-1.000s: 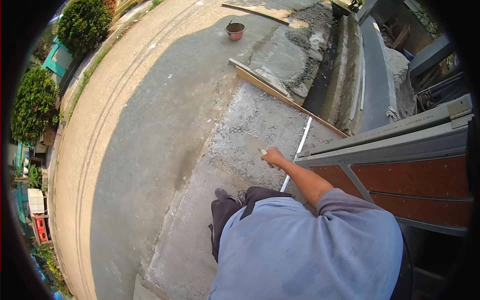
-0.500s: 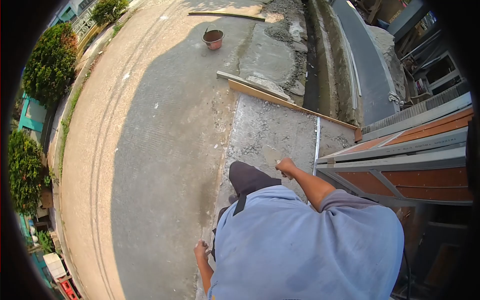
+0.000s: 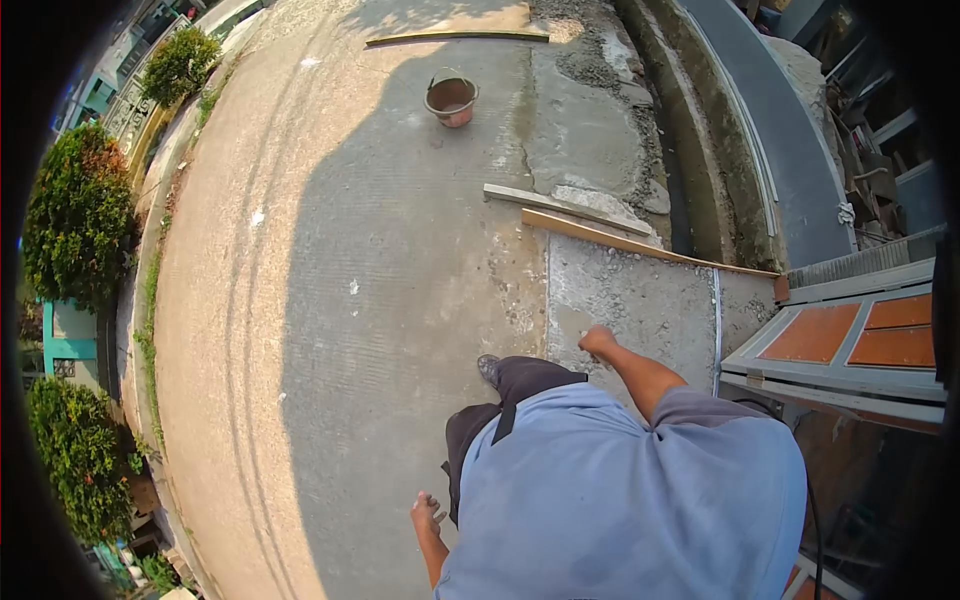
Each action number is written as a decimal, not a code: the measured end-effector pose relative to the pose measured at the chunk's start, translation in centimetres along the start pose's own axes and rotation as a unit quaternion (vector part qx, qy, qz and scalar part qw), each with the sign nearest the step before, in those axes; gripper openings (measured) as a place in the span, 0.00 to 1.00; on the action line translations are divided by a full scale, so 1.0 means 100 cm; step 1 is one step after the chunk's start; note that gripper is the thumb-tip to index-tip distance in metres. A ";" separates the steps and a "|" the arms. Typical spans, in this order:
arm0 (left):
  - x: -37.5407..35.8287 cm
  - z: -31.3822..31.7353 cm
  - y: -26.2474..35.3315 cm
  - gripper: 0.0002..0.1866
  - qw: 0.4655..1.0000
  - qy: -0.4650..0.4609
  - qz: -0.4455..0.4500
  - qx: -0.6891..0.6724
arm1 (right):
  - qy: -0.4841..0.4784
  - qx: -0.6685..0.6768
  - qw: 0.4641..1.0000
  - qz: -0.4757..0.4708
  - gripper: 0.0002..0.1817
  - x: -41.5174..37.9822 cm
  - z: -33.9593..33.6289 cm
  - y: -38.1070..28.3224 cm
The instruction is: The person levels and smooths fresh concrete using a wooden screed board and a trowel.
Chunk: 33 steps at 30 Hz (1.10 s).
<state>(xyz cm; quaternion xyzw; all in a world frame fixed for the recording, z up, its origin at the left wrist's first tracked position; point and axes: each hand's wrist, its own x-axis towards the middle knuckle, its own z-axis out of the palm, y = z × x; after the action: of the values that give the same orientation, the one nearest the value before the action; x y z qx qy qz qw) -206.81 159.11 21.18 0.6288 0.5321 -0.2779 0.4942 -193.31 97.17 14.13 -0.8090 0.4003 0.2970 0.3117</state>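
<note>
My right hand (image 3: 598,341) is closed around the handle of a trowel, stretched out in front of my body. The trowel's flat grey blade (image 3: 571,324) points away from me and almost blends with the rough concrete strip (image 3: 640,300) below it. Down at my left side, my left hand (image 3: 427,512) hangs with its fingers loosely curled and apart, and nothing shows in it. One dark shoe (image 3: 488,370) shows on the pavement at the edge of the rough strip.
A bucket (image 3: 456,118) with a raised handle stands ahead on the street. A wooden board (image 3: 640,242) and a grey plank (image 3: 560,206) lie across the strip's far end. Right are a pale straight rail (image 3: 717,310), a drainage channel (image 3: 700,160) and framed panels (image 3: 830,335).
My view has shifted left, so the bucket, boards and panels appear farther right. My shoe has come into sight on the pavement. The left hand's fingers have loosened; the right still grips the trowel.
</note>
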 end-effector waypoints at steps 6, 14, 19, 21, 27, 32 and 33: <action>0.047 0.031 0.115 0.24 0.990 -0.066 -0.107 0.062 | 0.079 0.071 0.990 -0.097 0.15 0.062 -0.059 -0.236; 0.197 0.022 0.390 0.23 0.981 -0.098 -0.073 0.150 | 0.100 0.087 0.991 0.008 0.19 0.147 -0.071 -0.403; 0.289 0.016 0.694 0.21 0.978 -0.082 0.090 0.168 | 0.089 0.149 0.981 0.083 0.18 0.166 -0.081 -0.454; 0.300 0.032 0.833 0.19 0.968 -0.052 0.194 0.148 | 0.120 0.141 0.979 0.083 0.17 0.180 -0.086 -0.475; 0.284 0.107 1.104 0.14 0.914 -0.078 0.371 0.147 | 0.095 0.110 0.977 0.155 0.17 0.260 -0.103 -0.564; 0.349 0.154 1.135 0.13 0.934 -0.083 0.239 0.254 | 0.086 0.209 0.957 0.181 0.18 0.339 -0.132 -0.678; 0.357 0.151 1.127 0.13 0.934 -0.095 0.197 0.282 | 0.076 0.230 0.953 0.181 0.18 0.352 -0.130 -0.698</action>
<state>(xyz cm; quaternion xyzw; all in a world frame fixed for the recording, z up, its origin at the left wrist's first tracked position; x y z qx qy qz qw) -87.80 165.50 21.22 0.8050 0.2478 -0.3724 0.3897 -114.44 105.11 15.23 -0.6492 0.6203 0.1857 0.3990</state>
